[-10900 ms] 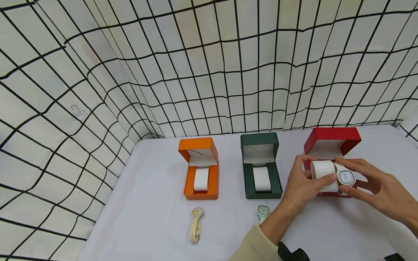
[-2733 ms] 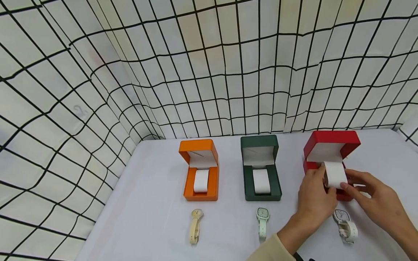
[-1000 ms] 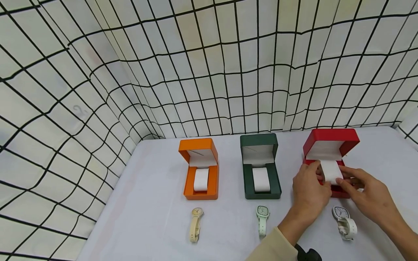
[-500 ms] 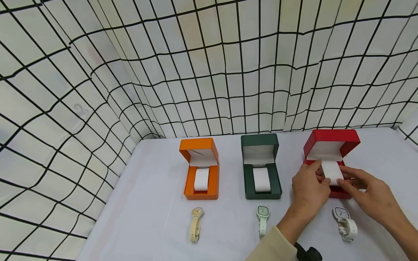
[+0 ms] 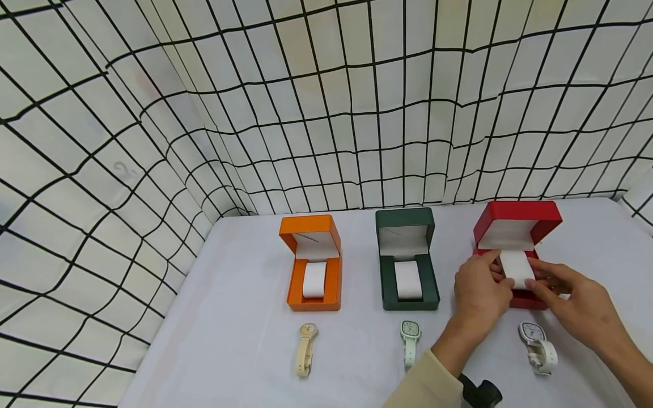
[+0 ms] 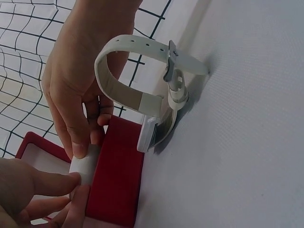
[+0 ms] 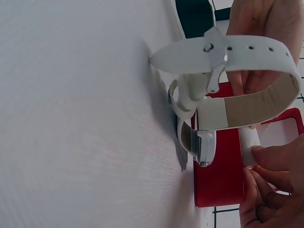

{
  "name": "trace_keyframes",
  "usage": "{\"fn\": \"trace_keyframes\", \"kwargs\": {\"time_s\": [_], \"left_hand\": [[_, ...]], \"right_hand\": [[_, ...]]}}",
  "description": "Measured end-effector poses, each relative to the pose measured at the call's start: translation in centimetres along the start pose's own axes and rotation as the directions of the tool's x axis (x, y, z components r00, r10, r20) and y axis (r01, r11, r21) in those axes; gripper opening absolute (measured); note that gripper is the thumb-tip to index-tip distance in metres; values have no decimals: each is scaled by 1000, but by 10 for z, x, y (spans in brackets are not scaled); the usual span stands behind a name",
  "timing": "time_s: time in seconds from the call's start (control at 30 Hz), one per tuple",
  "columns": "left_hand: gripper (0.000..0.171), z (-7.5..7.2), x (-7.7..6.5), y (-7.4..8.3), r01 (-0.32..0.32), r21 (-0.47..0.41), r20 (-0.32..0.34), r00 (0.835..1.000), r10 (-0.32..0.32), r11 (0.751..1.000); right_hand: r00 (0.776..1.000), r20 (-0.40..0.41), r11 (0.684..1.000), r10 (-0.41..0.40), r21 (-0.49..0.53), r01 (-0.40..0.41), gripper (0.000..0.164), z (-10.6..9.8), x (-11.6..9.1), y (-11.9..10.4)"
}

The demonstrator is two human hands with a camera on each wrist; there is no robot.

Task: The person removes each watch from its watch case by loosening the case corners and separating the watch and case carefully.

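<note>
Both hands pinch the sides of a white watch cushion (image 5: 517,269) that sits in the open red watch box (image 5: 530,300). The left hand (image 5: 479,292) is at the cushion's left side, with thumb and fingers on it. The right hand (image 5: 581,303) holds the right side, thumb at the front edge. On the table before the box lies a white watch (image 5: 538,348), its strap buckled in a loop; the buckle (image 6: 170,61) shows in the left wrist view. The cushion's lower part is hidden in the box.
To the left stand an open green watch box (image 5: 408,306) and an open orange watch box (image 5: 313,306), each with a white cushion. A pale green watch (image 5: 410,344) and a cream watch (image 5: 305,350) lie before them. Black wire mesh (image 5: 377,113) borders the table.
Since the earliest frame, the white watch has come off the cushion onto the table, and the cushion has gone down into the red box. Over the last second the hands have barely moved.
</note>
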State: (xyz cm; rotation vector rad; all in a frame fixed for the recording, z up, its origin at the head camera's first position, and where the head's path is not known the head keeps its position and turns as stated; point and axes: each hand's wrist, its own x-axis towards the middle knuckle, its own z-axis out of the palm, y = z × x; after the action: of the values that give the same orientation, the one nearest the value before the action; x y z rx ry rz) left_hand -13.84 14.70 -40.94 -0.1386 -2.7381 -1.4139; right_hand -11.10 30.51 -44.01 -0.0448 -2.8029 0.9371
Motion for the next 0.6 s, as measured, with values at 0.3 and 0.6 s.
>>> {"fn": "trace_keyframes", "kwargs": {"time_s": [0.3,0.6], "left_hand": [[44,0,1,-2,3,14,8,1000,-3,1000],[44,1,2,-3,-21,25,-5,1000,21,999]], "right_hand": [[996,-49,997,-72,14,73,47,1,-1,3],[995,-52,996,-83,6,84,47,2,-1,3]]}}
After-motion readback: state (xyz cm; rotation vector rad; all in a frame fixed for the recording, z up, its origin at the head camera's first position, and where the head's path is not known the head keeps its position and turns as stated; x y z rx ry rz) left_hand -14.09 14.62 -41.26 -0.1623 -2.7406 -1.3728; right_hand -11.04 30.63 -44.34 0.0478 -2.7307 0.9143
